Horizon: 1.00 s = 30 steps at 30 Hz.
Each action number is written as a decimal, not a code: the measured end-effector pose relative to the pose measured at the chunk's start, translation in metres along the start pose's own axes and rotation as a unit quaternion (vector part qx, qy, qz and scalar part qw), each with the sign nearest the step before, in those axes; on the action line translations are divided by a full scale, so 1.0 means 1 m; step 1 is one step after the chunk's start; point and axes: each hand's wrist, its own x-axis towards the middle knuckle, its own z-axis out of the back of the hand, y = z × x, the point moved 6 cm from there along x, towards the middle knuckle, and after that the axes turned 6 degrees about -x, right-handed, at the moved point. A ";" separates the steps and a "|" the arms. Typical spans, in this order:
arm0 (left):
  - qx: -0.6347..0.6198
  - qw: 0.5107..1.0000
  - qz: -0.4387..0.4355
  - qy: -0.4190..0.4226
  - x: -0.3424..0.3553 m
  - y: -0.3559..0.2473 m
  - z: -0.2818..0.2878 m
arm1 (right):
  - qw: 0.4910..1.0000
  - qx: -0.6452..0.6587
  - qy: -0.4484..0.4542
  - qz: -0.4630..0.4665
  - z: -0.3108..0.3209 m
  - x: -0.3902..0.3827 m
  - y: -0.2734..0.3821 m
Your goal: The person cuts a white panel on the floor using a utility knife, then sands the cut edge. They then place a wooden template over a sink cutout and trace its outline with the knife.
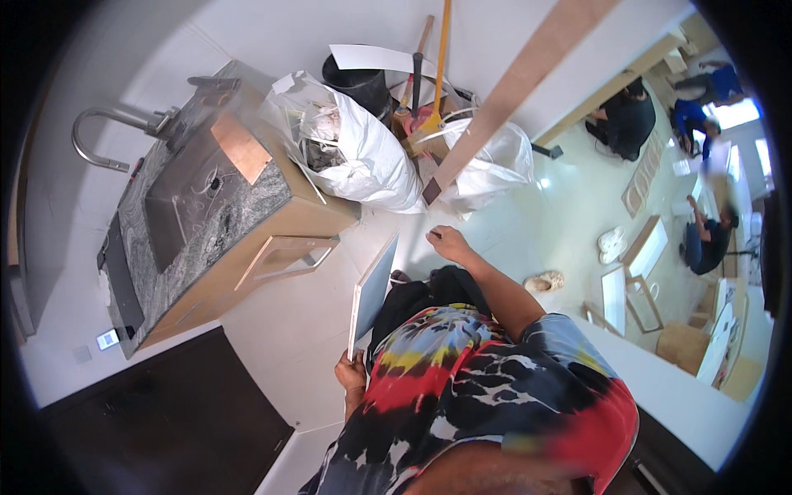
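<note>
In the head view, the person's left hand (350, 375) grips the lower end of a thin, rectangular, white-edged panel with a grey-blue face (375, 289), its fingers closed on the edge; the panel stands tilted upright beside the person's legs, just left of the multicoloured tie-dye shirt (487, 355). The right hand (451, 245) is raised in front of the body, apart from the panel, its fingers curled inward; whether they pinch anything small cannot be told. To the left stands a grey-veined stone bench (247, 198) with a sunken metal sink (169, 235), a curved brushed-metal tap (103, 157) and a flat copper-brown sheet (239, 148) lying across the sink's edge. Beyond the hands are a stuffed white woven sack (375, 161), a second white sack (499, 165), a black round bucket (363, 85) and a long, flat, brown wooden board (528, 82) leaning diagonally. At lower left, a small white rectangular device (107, 339) shows a lit bluish screen, its writing too small to read. At right, a co-worker in black (627, 120) crouches on the pale floor (569, 206).
</note>
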 end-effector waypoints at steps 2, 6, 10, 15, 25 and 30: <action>0.018 1.000 0.025 0.004 -0.007 0.000 -0.002 | 0.999 -0.005 -0.025 0.035 0.008 0.036 0.021; 0.034 0.999 0.030 -0.019 -0.006 -0.013 -0.012 | 0.980 -0.094 -0.111 0.136 0.064 0.139 0.101; 0.039 0.995 0.087 -0.008 -0.010 -0.037 -0.016 | 0.953 -0.073 -0.170 0.240 0.096 0.268 0.157; 0.032 0.983 0.177 -0.026 -0.040 -0.077 -0.018 | 0.962 -0.167 -0.145 0.160 0.101 0.421 0.217; 0.029 0.969 0.235 -0.067 -0.034 -0.170 -0.047 | 0.938 -0.301 -0.090 0.144 0.113 0.581 0.172; -0.078 0.978 0.190 -0.047 -0.026 -0.140 -0.074 | 0.860 -0.328 -0.357 0.159 0.333 0.679 0.159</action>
